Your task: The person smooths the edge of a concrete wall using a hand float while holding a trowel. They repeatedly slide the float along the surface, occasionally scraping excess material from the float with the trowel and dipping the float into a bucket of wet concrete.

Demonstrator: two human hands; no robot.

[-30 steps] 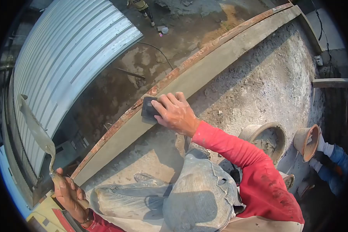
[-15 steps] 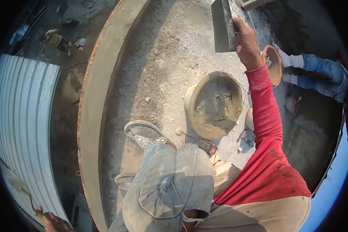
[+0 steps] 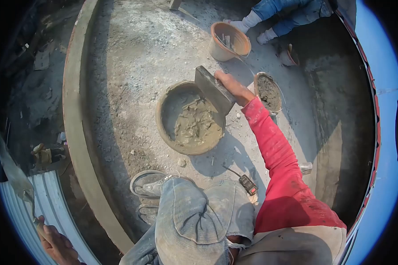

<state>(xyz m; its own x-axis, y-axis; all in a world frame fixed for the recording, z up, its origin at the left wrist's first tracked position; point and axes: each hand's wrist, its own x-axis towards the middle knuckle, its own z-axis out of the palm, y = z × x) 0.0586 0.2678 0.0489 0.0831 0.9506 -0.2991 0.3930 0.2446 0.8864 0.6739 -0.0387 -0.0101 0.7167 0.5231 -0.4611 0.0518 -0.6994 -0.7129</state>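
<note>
My right hand (image 3: 234, 87) grips a grey rectangular plastering float (image 3: 214, 92), tilted over the right rim of a wide round tub (image 3: 161, 119). Wet grey mortar (image 3: 195, 123) lies heaped inside that tub. At the lower left, my left hand (image 3: 57, 243) is closed round the handle of a trowel (image 3: 14, 174), whose blade points up and away from me. The freshly smoothed low wall (image 3: 77, 110) curves between the trowel and the tub.
An orange bucket (image 3: 221, 52) with tools and a smaller bucket of mortar (image 3: 268, 93) stand beyond the tub. A handheld radio (image 3: 247, 184) lies near my knee. A co-worker's legs (image 3: 287, 17) are at the top. Left of the wall, the ground drops to corrugated sheeting (image 3: 53, 194).
My view has turned to the right. The float has come down from above the tub to its rim. My left hand has risen, bringing the trowel's blade clearly into view.
</note>
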